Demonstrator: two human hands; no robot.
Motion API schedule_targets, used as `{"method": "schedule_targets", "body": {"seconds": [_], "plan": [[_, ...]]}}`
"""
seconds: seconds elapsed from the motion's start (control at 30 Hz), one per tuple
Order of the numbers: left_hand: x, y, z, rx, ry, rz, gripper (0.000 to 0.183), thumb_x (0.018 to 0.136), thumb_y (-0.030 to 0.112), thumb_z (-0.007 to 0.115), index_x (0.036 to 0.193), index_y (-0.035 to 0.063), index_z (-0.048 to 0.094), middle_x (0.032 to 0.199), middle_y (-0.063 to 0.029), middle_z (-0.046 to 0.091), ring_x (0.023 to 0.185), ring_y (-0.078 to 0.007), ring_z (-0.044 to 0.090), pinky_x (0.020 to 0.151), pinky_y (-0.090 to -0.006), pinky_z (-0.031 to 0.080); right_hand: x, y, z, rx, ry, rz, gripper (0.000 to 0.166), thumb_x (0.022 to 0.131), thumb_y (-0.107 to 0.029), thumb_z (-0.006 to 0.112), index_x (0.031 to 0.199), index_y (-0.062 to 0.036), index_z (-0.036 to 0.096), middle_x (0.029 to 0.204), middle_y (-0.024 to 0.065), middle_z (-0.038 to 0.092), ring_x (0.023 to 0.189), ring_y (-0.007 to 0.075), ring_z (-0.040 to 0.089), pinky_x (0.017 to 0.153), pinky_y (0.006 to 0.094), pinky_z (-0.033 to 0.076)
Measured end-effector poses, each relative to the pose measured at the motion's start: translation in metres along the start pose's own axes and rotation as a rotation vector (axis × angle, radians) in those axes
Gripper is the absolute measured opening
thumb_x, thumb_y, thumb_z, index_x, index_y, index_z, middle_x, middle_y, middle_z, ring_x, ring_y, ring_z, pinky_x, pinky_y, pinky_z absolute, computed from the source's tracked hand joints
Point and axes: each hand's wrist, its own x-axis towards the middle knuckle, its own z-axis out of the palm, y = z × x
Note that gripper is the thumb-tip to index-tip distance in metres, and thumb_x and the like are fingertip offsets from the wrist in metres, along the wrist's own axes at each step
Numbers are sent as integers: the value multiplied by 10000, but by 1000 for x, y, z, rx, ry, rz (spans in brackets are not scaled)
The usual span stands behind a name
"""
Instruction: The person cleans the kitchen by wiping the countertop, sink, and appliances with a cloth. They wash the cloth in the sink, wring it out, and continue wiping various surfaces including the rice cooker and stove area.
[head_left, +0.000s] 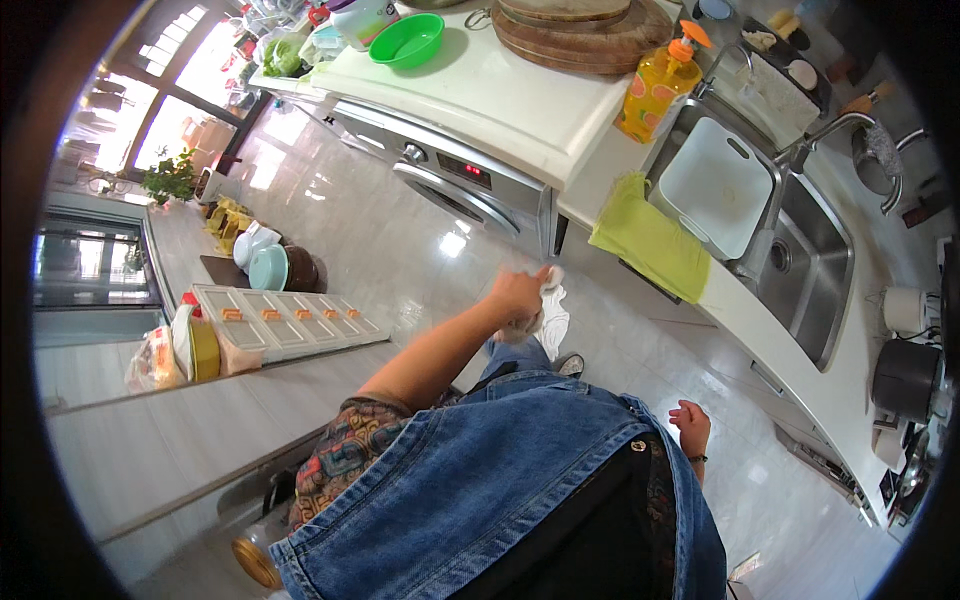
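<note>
My left hand (517, 295) is raised in front of my body and grips a whitish cloth (551, 279), blurred by motion; part of it shows beside and under my fingers. A white piece of material (553, 322) appears just below that hand, and I cannot tell if it is the same cloth. Low at my right side, my right hand (691, 421) hangs with its fingers slightly bent and nothing in it. Beyond my hands, a yellow-green cloth (656, 240) drapes over the counter edge by the sink (825, 277), where a white cutting board (716, 187) leans.
A front-loading washing machine (457, 169) stands under the white counter (480, 97). On the counter are a green plastic bowl (407, 40), round wooden boards (581, 34) and an orange pump bottle (658, 90). To the left, lidded storage bins (285, 319) sit on a ledge.
</note>
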Motion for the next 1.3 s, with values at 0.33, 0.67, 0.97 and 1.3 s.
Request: {"method": "schedule_targets", "body": {"seconds": [0.33, 0.67, 0.97, 1.3], "plan": [[-25, 124, 25, -1029, -124, 213, 564, 896, 408, 450, 1352, 118, 289, 1013, -112, 584, 807, -190, 581, 666, -319, 486, 15, -110, 20, 474, -381, -171, 489, 885, -200, 510, 1306, -12, 346, 1121, 95, 555, 973, 163, 558, 814, 290, 453], [6, 139, 38, -577, -58, 420, 418, 899, 293, 470, 1269, 103, 431, 1122, -123, 534, 796, -228, 615, 688, -346, 510, 9, -82, -8, 963, -269, 116, 383, 833, -155, 487, 1163, 41, 481, 998, 112, 599, 897, 189, 587, 788, 269, 464], [63, 112, -12, 199, 529, 461, 573, 782, 188, 594, 1307, 178, 365, 1391, -74, 273, 1281, -345, 248, 1009, -457, 278, 78, -108, -64, 160, 481, -242, 380, 825, -203, 562, 1159, -24, 542, 1074, 118, 585, 928, 188, 575, 774, 297, 471], [81, 69, -25, 314, 462, 504, 625, 784, 211, 596, 1344, 222, 316, 1413, -15, 256, 1287, -351, 235, 1040, -424, 256, 151, -103, -21, -892, 711, -319, 345, 767, -220, 563, 1112, -209, 550, 1205, 82, 511, 1163, 270, 413, 888, 461, 399]]}}
